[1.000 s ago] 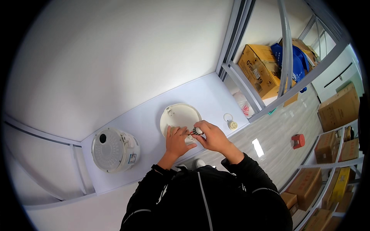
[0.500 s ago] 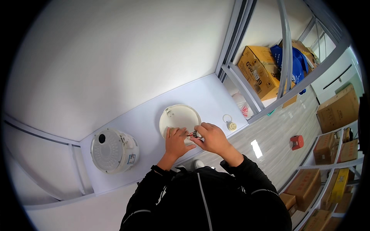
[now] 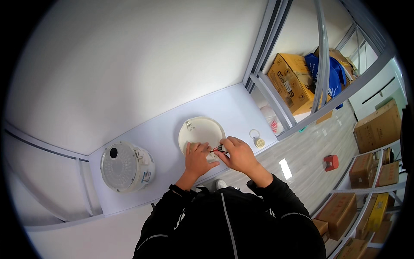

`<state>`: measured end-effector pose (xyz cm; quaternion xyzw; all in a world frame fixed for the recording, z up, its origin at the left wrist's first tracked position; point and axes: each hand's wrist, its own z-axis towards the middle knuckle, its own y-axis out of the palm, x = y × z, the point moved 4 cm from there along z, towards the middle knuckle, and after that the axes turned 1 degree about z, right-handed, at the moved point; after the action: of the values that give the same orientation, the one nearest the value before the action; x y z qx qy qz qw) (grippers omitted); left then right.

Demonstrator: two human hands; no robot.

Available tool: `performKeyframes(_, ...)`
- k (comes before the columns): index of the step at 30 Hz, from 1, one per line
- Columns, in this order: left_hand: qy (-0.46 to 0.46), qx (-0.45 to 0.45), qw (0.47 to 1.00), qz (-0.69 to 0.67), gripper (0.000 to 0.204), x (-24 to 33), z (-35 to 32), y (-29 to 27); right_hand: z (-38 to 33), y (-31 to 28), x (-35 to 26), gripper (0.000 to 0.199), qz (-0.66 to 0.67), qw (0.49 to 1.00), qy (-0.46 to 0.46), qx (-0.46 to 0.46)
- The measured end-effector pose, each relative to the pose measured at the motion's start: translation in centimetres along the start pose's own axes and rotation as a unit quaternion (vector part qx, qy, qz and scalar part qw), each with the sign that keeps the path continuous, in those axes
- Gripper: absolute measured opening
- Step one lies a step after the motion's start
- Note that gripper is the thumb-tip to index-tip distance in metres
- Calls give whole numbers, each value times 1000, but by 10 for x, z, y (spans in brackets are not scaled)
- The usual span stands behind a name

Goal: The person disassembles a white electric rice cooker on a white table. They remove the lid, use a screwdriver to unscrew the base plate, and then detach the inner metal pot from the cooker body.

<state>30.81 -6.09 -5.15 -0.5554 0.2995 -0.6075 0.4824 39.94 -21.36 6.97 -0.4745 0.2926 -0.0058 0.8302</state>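
Left hand (image 3: 198,158) at six o'clock of round white part (image 3: 208,128), thumb spread; right hand (image 3: 236,153) pinches screwdriver-like tool (image 3: 220,149), five o'clock. Apparently tool-working step; calls for steady bracing.

Tool handle turns in our right hand's grip

We see the handle of the tool (image 3: 220,149) lying differently in the right hand (image 3: 239,154) from a second ago. Then its pale part stood out between thumb and forefinger; now red and black show there, and the pale part is mostly covered. The gap between thumb and forefinger looks narrower. Our view has also swung slightly: the white drum (image 3: 122,170) on the left sits a little higher in it, while the red object (image 3: 331,163) on the floor and the cartons (image 3: 361,170) on the right sit a little lower.
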Motion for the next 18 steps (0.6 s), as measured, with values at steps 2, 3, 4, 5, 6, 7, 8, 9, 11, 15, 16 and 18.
performKeyframes(2, -3, -2, 1000, 2, 73, 0, 0, 1, 1, 0, -1, 33, 2, 1000, -5, -6)
performKeyframes(3, -5, -5, 1000, 3, 73, -1, 0, 1, 1, -1, -1, 33, 4, 1000, -6, -8)
performKeyframes(4, -7, -9, 1000, 3, 73, -1, 0, 1, 1, -1, -1, 33, 6, 1000, -7, -10)
performKeyframes(5, -8, -9, 1000, 3, 73, -1, 0, 2, 1, -1, 0, 33, 8, 1000, -9, -13)
performKeyframes(6, -8, -10, 1000, 3, 73, -1, 0, 2, 1, -1, 0, 32, 7, 1000, -10, -16)
performKeyframes(7, -9, -11, 1000, 3, 73, -1, 0, 2, 2, -2, -1, 32, 6, 1000, -12, -20)
performKeyframes(8, -8, -13, 1000, 0, 73, -1, 0, 2, 3, -2, -1, 31, 5, 1000, -14, -23)
performKeyframes(9, -8, -15, 1000, -2, 73, -1, 0, 2, 3, -1, 0, 31, -5, 999, 26, -40)
performKeyframes(11, -4, -14, 1000, -1, 72, -1, 0, 1, 2, 2, 0, 29, -24, 991, 107, -72)
performKeyframes(15, 7, 2, 1000, -7, 71, -1, -1, 1, 12, -2, -8, 31, -10, 999, 0, -37)
performKeyframes(16, 8, 7, 1000, -14, 71, -2, -1, 1, 16, -3, -9, 31, 8, 997, -73, -24)
performKeyframes(18, 4, 17, 1000, -22, 71, -3, -1, 4, 17, -5, -13, 32, 23, 990, -136, -18)
